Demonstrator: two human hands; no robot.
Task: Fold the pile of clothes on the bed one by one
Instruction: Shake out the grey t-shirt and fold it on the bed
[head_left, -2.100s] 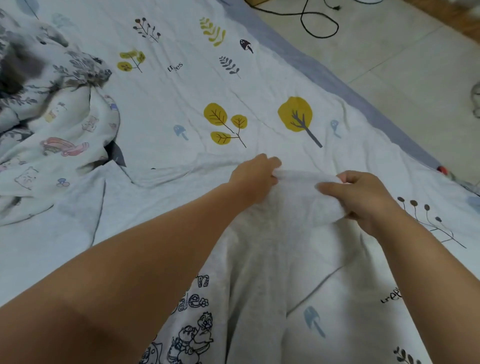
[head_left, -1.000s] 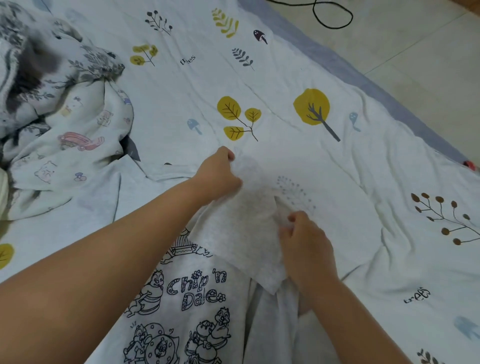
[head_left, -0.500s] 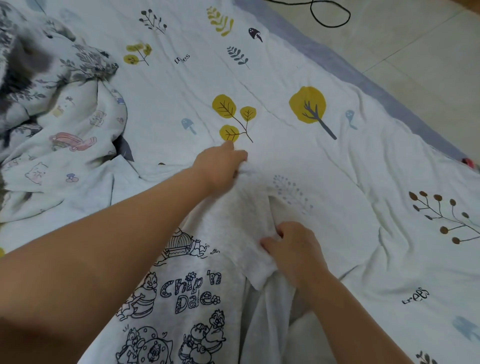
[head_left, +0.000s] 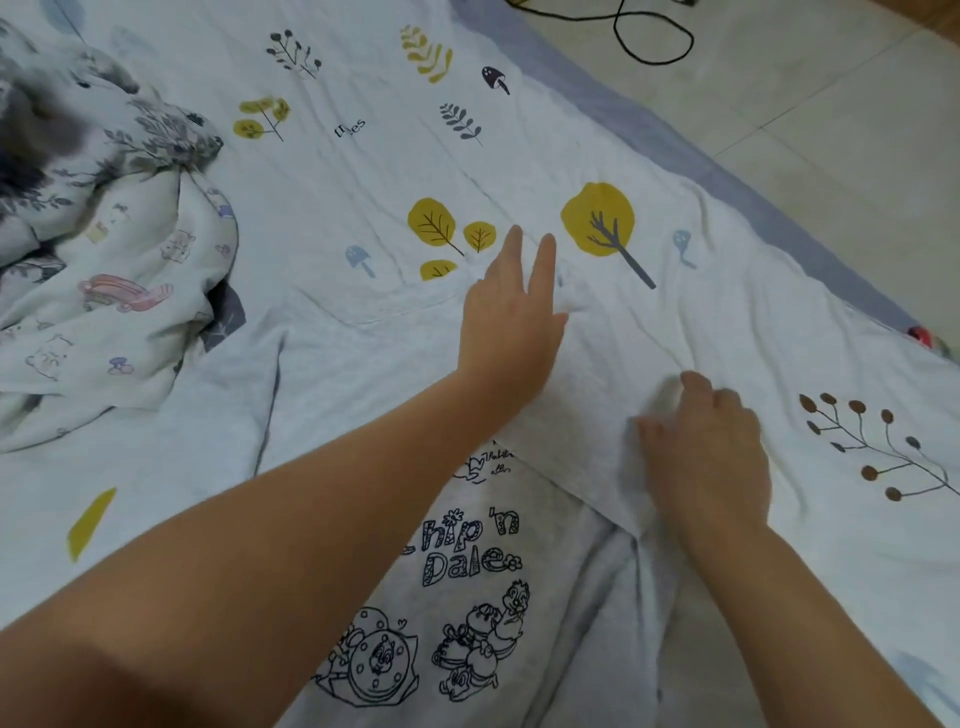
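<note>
A light grey T-shirt (head_left: 467, 571) with a black "Chip 'n Dale" cartoon print lies spread on the bed in front of me. One of its sleeves (head_left: 587, 415) is folded inward over the body. My left hand (head_left: 511, 317) lies flat with straight fingers on the far end of that sleeve. My right hand (head_left: 706, 457) presses on the sleeve's near right edge with its fingers bent, and whether it pinches cloth is unclear. At the far left sits a pile of crumpled clothes (head_left: 104, 234), floral and cartoon-printed.
The bed sheet (head_left: 519, 130) is white with yellow trees and leaves and has a grey border (head_left: 675, 145) along its right edge. Beyond the border is a tiled floor with a black cable (head_left: 649, 36). A small red object (head_left: 922, 335) lies at the bed's right edge.
The sleeve was lifted, brought toward the shirt's middle and laid down. My left hand has let go of it and opened flat, and my right hand has shifted right along the sleeve's edge.
</note>
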